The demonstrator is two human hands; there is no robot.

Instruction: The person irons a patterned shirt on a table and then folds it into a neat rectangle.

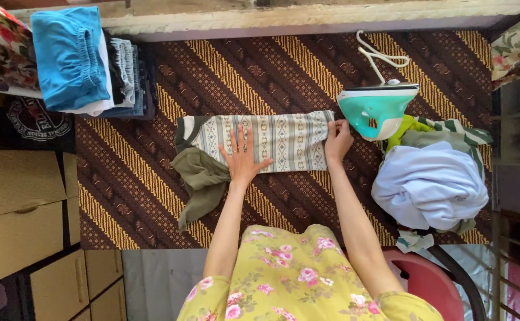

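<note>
In the middle of the frame a patterned garment (260, 141), folded into a long strip, lies on the striped brown and yellow cloth (153, 196). Its long axis runs from left to right, and the olive sleeve end hangs down at the left. The left hand (242, 156) lies flat and open on it, the fingers spread, probably to keep the fold in place. The right hand (338, 141) pinches the right edge of the garment. The teal iron (376, 110) stands upright just beside this hand, its cord toward the top. A pile of unfolded clothes (429, 184) lies at right, a folded stack (87, 59) at upper left.
</note>
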